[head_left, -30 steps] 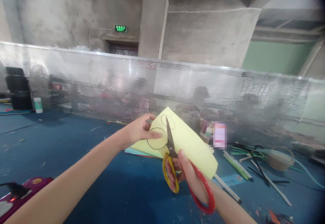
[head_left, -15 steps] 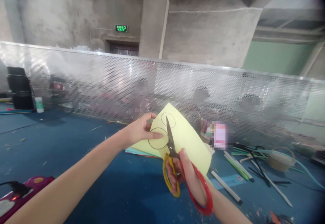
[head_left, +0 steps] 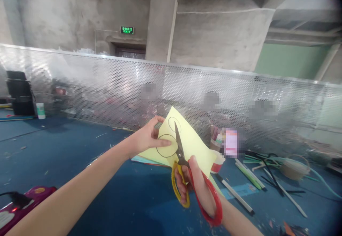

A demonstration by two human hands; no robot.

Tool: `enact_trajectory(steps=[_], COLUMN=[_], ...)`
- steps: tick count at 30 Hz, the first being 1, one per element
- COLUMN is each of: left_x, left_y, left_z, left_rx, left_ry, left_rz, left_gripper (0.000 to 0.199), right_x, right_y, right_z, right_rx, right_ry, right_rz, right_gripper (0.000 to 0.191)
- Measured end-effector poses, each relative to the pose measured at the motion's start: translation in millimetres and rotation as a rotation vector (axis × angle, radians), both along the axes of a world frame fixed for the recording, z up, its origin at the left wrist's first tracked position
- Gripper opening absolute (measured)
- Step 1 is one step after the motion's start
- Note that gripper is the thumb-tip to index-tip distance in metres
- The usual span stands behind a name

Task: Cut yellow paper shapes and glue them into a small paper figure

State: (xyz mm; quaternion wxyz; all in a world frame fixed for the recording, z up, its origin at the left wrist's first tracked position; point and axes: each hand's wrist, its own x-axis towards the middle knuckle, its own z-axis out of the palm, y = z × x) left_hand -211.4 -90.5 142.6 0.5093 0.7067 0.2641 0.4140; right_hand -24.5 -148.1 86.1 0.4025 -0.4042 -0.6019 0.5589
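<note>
Two bare hands are at work above the blue table (head_left: 117,196), and a sheet of yellow paper (head_left: 197,145) sits between them, tilted, one corner pointing up towards the perforated metal partition (head_left: 107,86)! Look at the left hand (head_left: 146,136): it is closed in a pinch on the paper's left side, thumb flat across the larger of two drawn circles, the other fingers partly hidden behind the edge. Over on the right, the right hand (head_left: 201,186) is curled around the scissors (head_left: 179,147), fingers through the yellow loop, thumb side within the red one. Those loops stand apart, and one dark blade lies across the front of the sheet, its tip inside the smaller circle; where the other blade runs, I cannot tell. Below the paper's lower left edge, a blue sheet (head_left: 143,160) peeks out. A white cup with a red band (head_left: 217,163) is half covered by the paper's right side, and just this side of it lies a white marker (head_left: 237,196). Further right come a green marker (head_left: 248,174) and a small basket (head_left: 294,168). Down in the near left corner, a purple power strip (head_left: 41,191) shows a red light!
</note>
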Motion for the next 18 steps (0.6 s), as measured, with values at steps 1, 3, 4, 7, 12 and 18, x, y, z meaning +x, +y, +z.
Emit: enact_trajectory(steps=[1,3,4,7,12,18], left_x=[-0.3,-0.6,-0.7,-0.5,-0.7,-1.1], left_y=[-0.1,-0.4,-0.7,-1.5,-1.1,-0.8], left_z=[0.1,0.6,1.0,2.2,2.0,1.4], left_rx=[-0.001,-0.005,-0.009,-0.020,-0.030,-0.024], left_ry=[0.000,-0.006,-0.009,-0.017,-0.019,-0.038], left_rz=[-0.003,-0.011,-0.017,-0.031,-0.043,-0.055], left_gripper=[0.050,0.050,0.049,0.049,0.049,0.048], right_x=[0.4,1.1,1.4,1.7,1.2,3.3], right_y=[0.0,0.1,0.2,0.3,0.0,0.3], right_z=[0.1,0.2,0.2,0.0,-0.1,0.5], right_rx=[0.000,0.007,0.006,-0.020,-0.018,-0.011], right_ry=[-0.007,-0.028,-0.038,-0.046,-0.027,-0.077], right_rz=[-0.003,-0.018,-0.027,-0.048,-0.017,-0.017], right_gripper=[0.060,0.061,0.062,0.063,0.062,0.062])
